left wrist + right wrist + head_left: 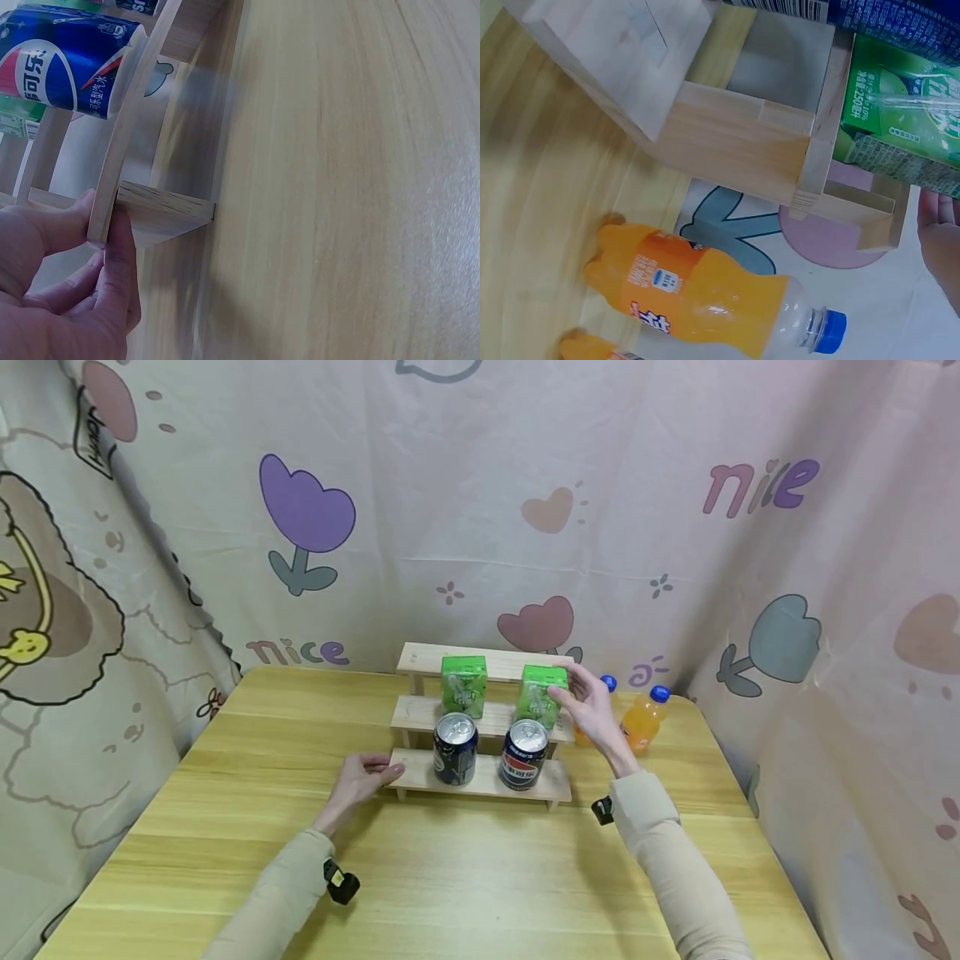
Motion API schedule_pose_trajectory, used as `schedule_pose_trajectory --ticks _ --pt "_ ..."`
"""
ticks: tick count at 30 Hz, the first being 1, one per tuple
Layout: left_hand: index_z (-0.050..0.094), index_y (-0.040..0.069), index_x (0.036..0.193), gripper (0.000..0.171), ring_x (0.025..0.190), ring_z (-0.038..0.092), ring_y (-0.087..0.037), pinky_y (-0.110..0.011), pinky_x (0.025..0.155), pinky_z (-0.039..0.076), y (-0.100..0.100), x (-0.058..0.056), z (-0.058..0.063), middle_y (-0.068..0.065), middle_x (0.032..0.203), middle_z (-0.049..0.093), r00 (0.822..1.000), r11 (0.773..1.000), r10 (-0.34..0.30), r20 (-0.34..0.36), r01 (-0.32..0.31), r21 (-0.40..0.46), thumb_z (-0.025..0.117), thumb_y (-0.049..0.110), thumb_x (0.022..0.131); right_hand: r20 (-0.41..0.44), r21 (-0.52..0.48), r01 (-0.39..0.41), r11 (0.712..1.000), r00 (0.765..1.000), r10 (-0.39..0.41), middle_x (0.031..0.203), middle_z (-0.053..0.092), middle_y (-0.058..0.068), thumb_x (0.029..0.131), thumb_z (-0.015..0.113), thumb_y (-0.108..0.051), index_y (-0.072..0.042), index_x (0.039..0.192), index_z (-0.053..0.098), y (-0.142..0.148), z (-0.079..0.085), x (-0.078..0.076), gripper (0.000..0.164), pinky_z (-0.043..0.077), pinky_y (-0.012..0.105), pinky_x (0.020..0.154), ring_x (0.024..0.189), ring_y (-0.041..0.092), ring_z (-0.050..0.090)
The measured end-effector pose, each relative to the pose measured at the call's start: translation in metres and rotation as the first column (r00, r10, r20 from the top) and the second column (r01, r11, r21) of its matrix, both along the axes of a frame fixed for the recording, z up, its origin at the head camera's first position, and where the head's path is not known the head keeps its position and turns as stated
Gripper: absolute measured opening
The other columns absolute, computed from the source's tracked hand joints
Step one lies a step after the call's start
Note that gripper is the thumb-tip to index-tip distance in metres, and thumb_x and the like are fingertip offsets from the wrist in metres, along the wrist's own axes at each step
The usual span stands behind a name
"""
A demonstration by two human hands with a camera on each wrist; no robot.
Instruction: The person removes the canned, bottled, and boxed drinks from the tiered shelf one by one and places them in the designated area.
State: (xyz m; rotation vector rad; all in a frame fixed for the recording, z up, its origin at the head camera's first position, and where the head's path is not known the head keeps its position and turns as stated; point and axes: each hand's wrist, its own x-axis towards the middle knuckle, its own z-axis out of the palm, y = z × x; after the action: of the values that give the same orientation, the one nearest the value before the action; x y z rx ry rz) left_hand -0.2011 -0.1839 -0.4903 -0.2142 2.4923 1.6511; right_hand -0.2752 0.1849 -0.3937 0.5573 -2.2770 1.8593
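Observation:
A three-step wooden rack (480, 783) stands on the table. My left hand (360, 783) pinches the left end of its lowest step, thumb above and fingers beneath in the left wrist view. On the middle step are two green drink cartons; my right hand (592, 706) grips the right carton (538, 697) by its right side and back. The left carton (463, 687) stands free of both hands. Two dark blue cola cans, the left can (455, 749) and the right can (523, 755), stand upright on the lowest step in front of the cartons.
Two orange soda bottles with blue caps stand right of the rack; the nearer bottle (643, 720) shows more fully, the other is partly behind my right hand. A patterned curtain (465, 468) hangs behind the wooden table (480, 877) and along both sides.

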Motion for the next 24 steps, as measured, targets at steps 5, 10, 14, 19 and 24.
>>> schedule_pose_trajectory --ticks 5,10,14,19,24 --pt "0.061 -0.013 0.123 0.046 0.099 0.070 -0.027 -0.036 0.088 0.059 0.000 -0.001 0.000 -0.031 0.118 0.068 1.000 1.000 0.001 -0.011 -0.001 0.002 0.073 0.020 0.093 0.008 -0.065 0.031 0.997 0.999 -0.031 0.129 0.060 0.016 0.096 0.062 0.001 0.007 0.137 0.051 0.004 -0.002 0.008 0.042 0.048 0.011 0.098 0.109 0.002 0.060" --pt "0.063 -0.013 0.121 0.044 0.098 0.070 -0.026 -0.032 0.085 0.059 0.000 0.000 0.000 -0.031 0.116 0.069 1.000 1.000 -0.003 -0.028 0.002 -0.005 0.073 0.019 0.093 -0.005 -0.111 0.061 0.992 0.998 -0.062 0.121 0.062 -0.006 0.096 0.061 0.004 0.009 0.136 0.050 0.011 -0.003 0.016 0.042 0.047 0.012 0.102 0.112 0.002 0.060" --pt "0.063 -0.014 0.120 0.044 0.099 0.070 -0.028 -0.032 0.084 0.059 0.000 0.000 -0.001 -0.031 0.117 0.069 0.999 1.000 -0.012 -0.043 0.012 -0.001 0.073 0.019 0.093 -0.038 -0.144 0.066 0.987 0.997 -0.072 0.119 0.064 -0.013 0.095 0.060 0.005 0.013 0.135 0.048 0.020 -0.007 0.023 0.042 0.048 0.013 0.101 0.113 0.001 0.060" --pt "0.063 -0.014 0.121 0.043 0.099 0.070 -0.028 -0.027 0.082 0.058 0.000 0.000 -0.003 -0.032 0.118 0.069 0.999 1.000 -0.015 -0.051 0.015 0.010 0.073 0.017 0.093 -0.086 -0.200 0.061 0.978 0.993 -0.080 0.119 0.066 -0.013 0.095 0.059 0.009 0.018 0.133 0.045 0.037 -0.015 0.032 0.042 0.049 0.013 0.099 0.112 0.001 0.061" --pt "0.063 -0.014 0.121 0.042 0.100 0.070 -0.028 -0.025 0.081 0.057 0.000 0.000 -0.004 -0.032 0.118 0.068 0.999 1.000 -0.012 -0.051 0.012 0.010 0.072 0.017 0.093 -0.126 -0.270 0.064 0.961 0.987 -0.101 0.120 0.067 -0.009 0.093 0.056 0.015 0.023 0.130 0.043 0.056 -0.024 0.040 0.040 0.049 0.014 0.097 0.111 0.003 0.062"
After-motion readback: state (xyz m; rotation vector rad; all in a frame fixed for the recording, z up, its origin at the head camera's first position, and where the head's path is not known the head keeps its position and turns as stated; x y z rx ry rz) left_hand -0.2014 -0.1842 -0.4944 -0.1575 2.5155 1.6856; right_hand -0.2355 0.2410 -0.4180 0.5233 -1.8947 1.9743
